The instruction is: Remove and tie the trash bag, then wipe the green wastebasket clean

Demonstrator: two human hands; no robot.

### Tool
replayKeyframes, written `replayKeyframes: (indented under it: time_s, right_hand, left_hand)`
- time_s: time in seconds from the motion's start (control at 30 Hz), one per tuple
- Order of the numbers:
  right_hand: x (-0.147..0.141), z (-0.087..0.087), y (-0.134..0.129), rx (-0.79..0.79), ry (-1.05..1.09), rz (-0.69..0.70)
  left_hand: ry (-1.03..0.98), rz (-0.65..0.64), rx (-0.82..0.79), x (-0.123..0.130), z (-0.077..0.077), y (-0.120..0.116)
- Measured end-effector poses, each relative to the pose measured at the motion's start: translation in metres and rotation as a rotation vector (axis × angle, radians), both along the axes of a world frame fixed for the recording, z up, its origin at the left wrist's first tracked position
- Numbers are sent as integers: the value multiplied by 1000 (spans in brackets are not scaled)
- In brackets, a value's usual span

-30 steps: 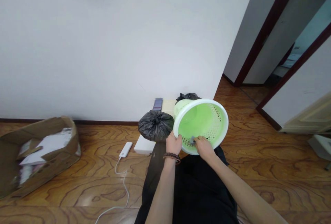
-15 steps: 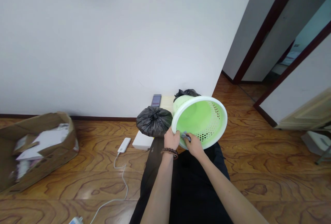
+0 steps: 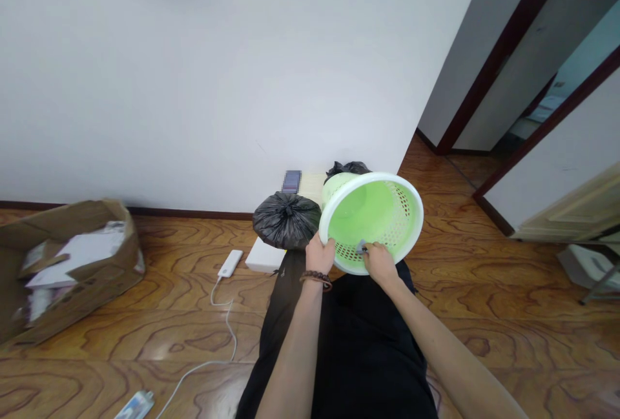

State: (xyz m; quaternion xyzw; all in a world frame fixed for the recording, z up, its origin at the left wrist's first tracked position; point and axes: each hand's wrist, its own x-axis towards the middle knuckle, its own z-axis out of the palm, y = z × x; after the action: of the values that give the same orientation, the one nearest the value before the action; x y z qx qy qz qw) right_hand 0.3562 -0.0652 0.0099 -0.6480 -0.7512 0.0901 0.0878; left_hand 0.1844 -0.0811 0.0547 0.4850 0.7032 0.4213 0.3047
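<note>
A light green basket (image 3: 368, 212) with a white rim and rows of holes is tilted so that its mouth faces me. My left hand (image 3: 320, 256), with a beaded bracelet on the wrist, grips the rim at its lower left. My right hand (image 3: 380, 262) is closed at the lower inside edge of the basket, pinching a small grey item (image 3: 361, 247) too small to make out. A tied black plastic bag (image 3: 287, 220) sits just left of the basket, and another black bag (image 3: 349, 167) shows partly behind it.
An open cardboard box (image 3: 99, 277) with papers stands on the floor at left. A white power strip (image 3: 230, 264) with a cable, a white box (image 3: 264, 256) and a phone-like object (image 3: 291, 181) lie nearer. A white wall (image 3: 217, 83) rises ahead.
My right hand has moved rightward along the inside lower edge of the basket with the grey item. My left hand keeps its hold on the rim. The view has shifted slightly.
</note>
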Motion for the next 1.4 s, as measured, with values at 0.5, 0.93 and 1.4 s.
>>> replayKeyframes:
  time_s: [0.5, 0.93, 1.4]
  right_hand:
    - [14, 4, -3, 7, -55, 69]
    - [-4, 13, -8, 29, -9, 267]
    - [-23, 1, -6, 46, 222, 266]
  left_hand:
    - [-44, 11, 52, -1, -9, 1]
    - [-233, 85, 71, -8, -27, 8]
    - [-229, 81, 76, -5, -33, 14]
